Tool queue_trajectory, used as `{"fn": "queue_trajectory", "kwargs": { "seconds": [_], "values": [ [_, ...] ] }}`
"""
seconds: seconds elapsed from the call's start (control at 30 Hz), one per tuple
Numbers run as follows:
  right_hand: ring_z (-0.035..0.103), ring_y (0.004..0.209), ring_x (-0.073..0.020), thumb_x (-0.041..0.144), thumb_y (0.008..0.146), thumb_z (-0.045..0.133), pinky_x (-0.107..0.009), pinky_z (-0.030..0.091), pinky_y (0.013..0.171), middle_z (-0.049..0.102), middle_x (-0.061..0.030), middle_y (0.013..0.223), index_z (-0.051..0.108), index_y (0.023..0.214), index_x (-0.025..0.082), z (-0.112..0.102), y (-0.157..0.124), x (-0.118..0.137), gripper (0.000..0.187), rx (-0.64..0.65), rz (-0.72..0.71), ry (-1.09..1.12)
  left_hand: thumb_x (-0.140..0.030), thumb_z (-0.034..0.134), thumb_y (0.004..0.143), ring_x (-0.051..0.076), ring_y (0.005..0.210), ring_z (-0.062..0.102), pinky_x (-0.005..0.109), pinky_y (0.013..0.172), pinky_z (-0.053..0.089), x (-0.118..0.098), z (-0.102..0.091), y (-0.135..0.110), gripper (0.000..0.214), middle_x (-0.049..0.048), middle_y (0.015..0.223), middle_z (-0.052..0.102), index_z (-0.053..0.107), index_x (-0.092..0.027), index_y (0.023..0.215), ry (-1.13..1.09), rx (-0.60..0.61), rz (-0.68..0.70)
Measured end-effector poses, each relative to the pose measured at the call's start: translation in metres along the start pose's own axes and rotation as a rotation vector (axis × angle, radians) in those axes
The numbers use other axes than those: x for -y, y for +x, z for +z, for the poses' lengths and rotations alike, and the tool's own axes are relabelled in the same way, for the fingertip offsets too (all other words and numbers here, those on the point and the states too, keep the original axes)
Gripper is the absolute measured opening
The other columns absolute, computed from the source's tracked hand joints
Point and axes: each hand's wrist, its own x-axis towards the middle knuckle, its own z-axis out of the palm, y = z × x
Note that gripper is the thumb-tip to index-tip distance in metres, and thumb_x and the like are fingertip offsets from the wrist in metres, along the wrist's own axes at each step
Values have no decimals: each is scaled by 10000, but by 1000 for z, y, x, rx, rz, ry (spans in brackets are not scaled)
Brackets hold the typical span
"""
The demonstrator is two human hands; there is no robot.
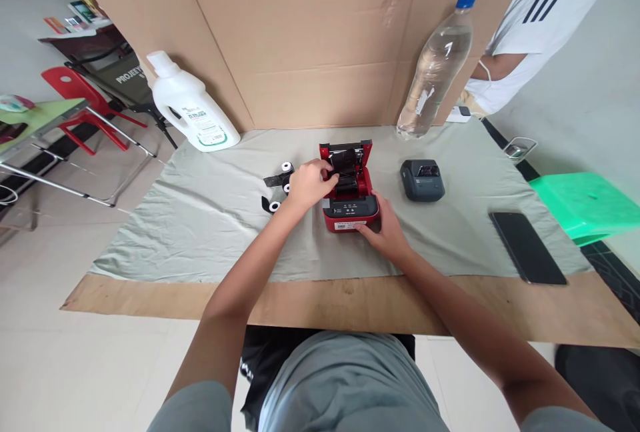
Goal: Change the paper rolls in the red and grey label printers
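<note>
A red and black label printer point(351, 208) sits on the cloth in front of me with its lid raised. Inside its open bay are black ribbon-like film point(345, 160) and a dark roll. My left hand point(311, 184) reaches over the bay from the left, fingers closed at the edge of the black film; the exact grip is partly hidden. Around the printer's front right corner, my right hand point(387, 227) steadies the body, thumb on the front face. Small black rolls with white cores point(287, 167) lie just left of the printer, partly behind my left hand.
A dark grey portable device point(423, 181) and a black phone point(528, 247) lie to the right. A white jug point(193, 105) and a clear bottle point(440, 65) stand by the cardboard screen point(310, 39). Behind it at right is a person in a white shirt point(560, 12).
</note>
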Motion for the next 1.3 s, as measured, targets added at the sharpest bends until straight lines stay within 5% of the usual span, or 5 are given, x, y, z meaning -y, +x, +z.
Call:
{"fn": "queue_trajectory", "kwargs": {
  "seconds": [0.4, 0.53, 0.67, 0.93, 1.3],
  "values": [
    [497, 1440, -363, 478, 895, 757, -584, 451, 1182, 500, -180, 1540, 320, 1616, 256, -2, 1, -5, 871, 52, -3, 9, -225, 636, 917, 248, 933, 713, 295, 751, 436, -24, -3, 22, 203, 77, 979, 795, 828, -244, 978, 346, 495, 470],
    [503, 1439, -367, 489, 892, 759, -602, 435, 1195, 509, -186, 1520, 316, 1615, 249, -3, 1, -4, 881, 55, 7, -5, -195, 644, 904, 329, 993, 731, 350, 792, 471, -46, 9, 32, 190, 163, 991, 783, 815, -153, 975, 531, 514, 528],
    [485, 1462, -356, 491, 898, 754, -599, 425, 1212, 490, -177, 1542, 306, 1616, 267, -5, 1, -5, 876, 77, 17, -1, -161, 592, 952, 379, 1068, 731, 390, 857, 506, -63, 8, 13, 225, 232, 1052, 765, 793, -86, 1022, 637, 438, 384],
    [500, 1447, -376, 560, 893, 744, -619, 435, 1196, 509, -187, 1522, 313, 1615, 261, -4, 1, -8, 892, 66, 0, 7, -558, 466, 1033, 386, 1057, 737, 416, 848, 550, -51, 4, -11, 579, 222, 1098, 764, 647, -115, 1359, 495, 305, 30],
    [476, 1470, -378, 565, 899, 735, -614, 429, 1202, 488, -189, 1545, 303, 1621, 267, -4, 1, -5, 893, 79, 25, -2, -192, 705, 891, 384, 1088, 744, 400, 866, 573, -59, 18, 22, 271, 238, 1148, 767, 792, -103, 1133, 643, 438, 185]
  ]
}}
